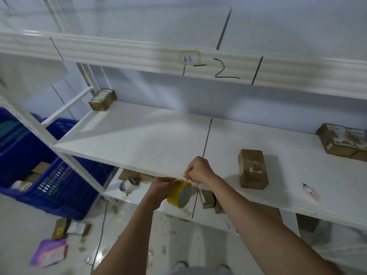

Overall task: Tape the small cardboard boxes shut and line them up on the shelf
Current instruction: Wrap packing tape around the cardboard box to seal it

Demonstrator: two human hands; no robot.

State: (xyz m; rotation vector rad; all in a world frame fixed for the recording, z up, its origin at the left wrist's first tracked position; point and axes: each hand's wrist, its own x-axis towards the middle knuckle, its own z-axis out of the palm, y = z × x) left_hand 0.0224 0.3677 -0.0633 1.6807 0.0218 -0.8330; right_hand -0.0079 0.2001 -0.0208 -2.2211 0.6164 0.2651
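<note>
While both hands work at the shelf's front edge, these lines apply.
Tape roll [179, 193]: light, stiff, sticky; left hand [160, 188] curls round its rim.
Right hand [198, 170]: at twelve o'clock of the roll, fingertips pinched, apparently on the tape's end.
Box [252, 169]: on the shelf [155, 139] at three o'clock, untouched; likely light, best gripped by its sides.

Upper shelf rail [218, 62]: handwritten "1-2"; small label [189, 58] unreadable.

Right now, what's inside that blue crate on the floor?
Through the open top of the blue crate a few small cardboard boxes show. Its walls hide whatever lies deeper, so I cannot tell how many there are.
</note>
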